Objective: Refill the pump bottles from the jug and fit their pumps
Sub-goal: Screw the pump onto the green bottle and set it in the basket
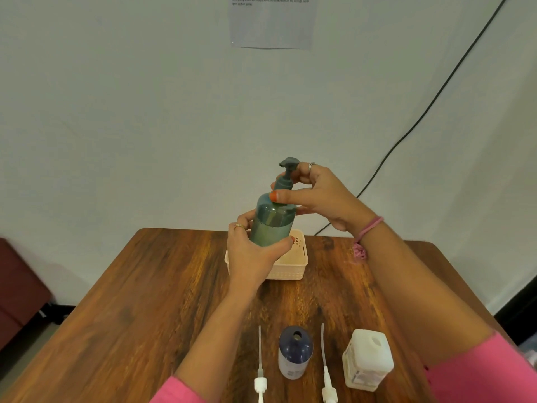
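Note:
I hold a teal pump bottle up above the table, tilted slightly. My left hand wraps its lower body. My right hand grips the dark pump at the bottle's neck, fingers around the collar. Near the front edge stands a dark blue bottle with an open neck. Two white pumps with long tubes lie flat beside it, one on the left and one on the right. The white jug stands at the right, its mouth uncapped.
A pale peach basket sits on the wooden table behind my hands. A black cable runs down the wall at the right. A dark red cabinet stands left of the table.

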A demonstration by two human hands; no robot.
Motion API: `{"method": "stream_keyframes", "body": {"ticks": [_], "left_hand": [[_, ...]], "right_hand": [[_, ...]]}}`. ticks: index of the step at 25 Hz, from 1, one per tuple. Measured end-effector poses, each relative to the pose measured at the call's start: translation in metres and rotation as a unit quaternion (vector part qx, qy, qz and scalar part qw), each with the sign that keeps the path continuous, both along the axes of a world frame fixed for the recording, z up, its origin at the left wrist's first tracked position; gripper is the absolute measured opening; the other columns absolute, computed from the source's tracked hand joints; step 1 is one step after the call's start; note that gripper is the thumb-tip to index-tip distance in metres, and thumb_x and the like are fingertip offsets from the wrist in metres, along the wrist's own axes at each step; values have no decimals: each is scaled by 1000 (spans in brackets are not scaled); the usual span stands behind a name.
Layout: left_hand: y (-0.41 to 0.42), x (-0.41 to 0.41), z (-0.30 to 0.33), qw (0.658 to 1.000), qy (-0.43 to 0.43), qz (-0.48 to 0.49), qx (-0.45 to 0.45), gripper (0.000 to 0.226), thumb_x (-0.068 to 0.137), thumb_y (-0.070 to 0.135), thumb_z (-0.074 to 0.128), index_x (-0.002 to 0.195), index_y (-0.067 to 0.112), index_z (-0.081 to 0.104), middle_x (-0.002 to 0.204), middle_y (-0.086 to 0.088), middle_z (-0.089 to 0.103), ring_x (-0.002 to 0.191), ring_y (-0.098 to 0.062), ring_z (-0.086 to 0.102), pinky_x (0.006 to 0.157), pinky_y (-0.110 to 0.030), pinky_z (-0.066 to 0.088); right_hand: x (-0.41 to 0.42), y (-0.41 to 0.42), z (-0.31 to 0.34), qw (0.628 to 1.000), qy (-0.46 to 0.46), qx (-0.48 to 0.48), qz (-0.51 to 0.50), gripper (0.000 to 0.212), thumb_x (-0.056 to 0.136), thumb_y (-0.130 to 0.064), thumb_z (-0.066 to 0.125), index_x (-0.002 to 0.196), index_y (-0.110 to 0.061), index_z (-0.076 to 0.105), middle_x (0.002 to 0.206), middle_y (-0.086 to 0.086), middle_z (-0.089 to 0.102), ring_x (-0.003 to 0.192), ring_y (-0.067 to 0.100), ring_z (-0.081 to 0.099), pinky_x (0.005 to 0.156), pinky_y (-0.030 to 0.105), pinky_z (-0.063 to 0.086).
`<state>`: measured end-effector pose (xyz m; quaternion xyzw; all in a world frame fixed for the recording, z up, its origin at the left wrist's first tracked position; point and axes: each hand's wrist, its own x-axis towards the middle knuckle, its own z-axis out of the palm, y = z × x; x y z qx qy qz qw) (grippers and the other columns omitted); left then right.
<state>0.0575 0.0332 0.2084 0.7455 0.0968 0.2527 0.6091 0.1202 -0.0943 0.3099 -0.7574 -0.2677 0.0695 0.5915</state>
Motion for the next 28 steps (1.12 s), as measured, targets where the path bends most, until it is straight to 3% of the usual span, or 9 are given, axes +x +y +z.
{"method": "stream_keyframes", "body": {"ticks": [4,9,12,15,19,21,24,26,28], "left_hand": [[-2,0,-3,1000,3,6,-8,81,52,40,87,123,26,51,118,2,55,109,-14,57,87,-39,57],[-2,1,-2,1000,4,1,-10,77,60,29,90,125,26,49,121,1,53,111,-14,55,89,-34,56],[-2,1,-2,1000,-5,6,-12,77,57,32,90,122,27,50,118,2,54,109,-13,55,87,-37,56],[-1,0,0,1000,-7,9,-14,78,53,37,87,121,27,50,117,1,54,108,-13,56,87,-38,57],[4,1,1,1000,-6,4,-15,75,57,33,90,120,29,49,118,2,54,109,-14,56,87,-38,57],[5,2,0,1000,-10,5,-14,75,55,35,89,118,31,49,117,2,54,108,-14,56,86,-39,57],[-2,-2,-1,1000,-6,7,-8,75,52,38,87,117,30,50,116,2,54,107,-13,56,85,-38,57],[-2,-1,-3,1000,-6,6,-16,76,51,39,87,117,29,50,117,1,56,108,-15,57,85,-38,57],[0,0,-4,1000,-5,7,-18,75,52,39,88,116,31,50,118,2,56,109,-15,57,85,-37,57]], "right_hand": [[-3,9,-2,998,5,-36,-47,50,71,-32,81,111,-14,58,107,-2,61,97,15,65,72,31,60],[0,-6,1,997,37,-24,70,34,82,-18,72,115,-24,64,121,-3,63,107,12,64,81,31,58],[-3,9,-6,998,29,29,-40,36,73,-23,81,102,-12,64,109,5,67,98,19,67,75,33,59],[-4,20,-14,995,-8,-8,-99,47,68,-42,82,102,-18,61,106,-2,64,100,14,64,84,37,57],[-5,7,-7,995,67,44,63,35,84,-19,71,117,-26,62,124,-4,60,111,13,61,83,33,57],[-6,11,-10,993,74,89,13,29,80,-16,74,108,-18,65,116,1,65,102,19,66,79,36,58],[-11,24,-17,992,23,50,-109,48,67,-37,84,104,-15,60,109,1,64,98,20,66,82,41,58],[-11,25,-17,996,38,29,-77,55,70,-41,81,114,-18,58,114,-4,60,104,18,63,85,39,57],[-12,17,-10,995,86,49,-3,44,81,-25,74,121,-20,58,116,-7,60,105,15,63,82,35,58]]}}
